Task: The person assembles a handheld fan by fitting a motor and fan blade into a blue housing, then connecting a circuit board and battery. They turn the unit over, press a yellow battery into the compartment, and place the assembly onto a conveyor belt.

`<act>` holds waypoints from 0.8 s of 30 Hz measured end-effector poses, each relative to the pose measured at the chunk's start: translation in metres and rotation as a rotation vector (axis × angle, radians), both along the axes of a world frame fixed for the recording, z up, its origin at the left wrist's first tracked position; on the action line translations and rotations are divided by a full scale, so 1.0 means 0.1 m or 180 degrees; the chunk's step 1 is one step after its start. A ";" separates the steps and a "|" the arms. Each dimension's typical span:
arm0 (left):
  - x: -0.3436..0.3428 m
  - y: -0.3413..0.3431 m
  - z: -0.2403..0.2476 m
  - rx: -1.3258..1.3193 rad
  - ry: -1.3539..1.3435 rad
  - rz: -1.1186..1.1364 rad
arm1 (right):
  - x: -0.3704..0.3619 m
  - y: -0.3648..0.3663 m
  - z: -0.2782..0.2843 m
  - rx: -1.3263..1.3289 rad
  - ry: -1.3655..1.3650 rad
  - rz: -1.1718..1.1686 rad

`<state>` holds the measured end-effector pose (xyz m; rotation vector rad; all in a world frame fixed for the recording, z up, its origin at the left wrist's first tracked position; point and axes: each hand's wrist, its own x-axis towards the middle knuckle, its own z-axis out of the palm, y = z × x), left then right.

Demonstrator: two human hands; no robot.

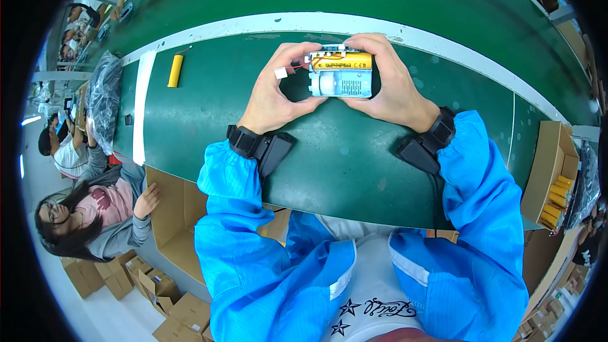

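Holding a pale blue plastic case [341, 82] between both hands above the green belt [329, 158], I judge I'm at the fitting step: a yellow battery [341, 61] lies along its far side. My left hand [275, 92] closes on its left end by a small white plug [280, 73]; my right hand [392, 85] wraps the right end. Next calls for tucking the wires gently.

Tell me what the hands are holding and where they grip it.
Both hold a light blue module carrying a yellow battery cell: left hand at its left end, right hand around its right end.
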<state>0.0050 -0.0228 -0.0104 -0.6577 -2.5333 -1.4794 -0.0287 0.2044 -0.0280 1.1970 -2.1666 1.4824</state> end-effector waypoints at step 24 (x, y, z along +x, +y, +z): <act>0.10 0.10 0.11 -0.0109 0.0154 0.0004 | -0.03 0.01 0.03 0.0327 0.0138 -0.0113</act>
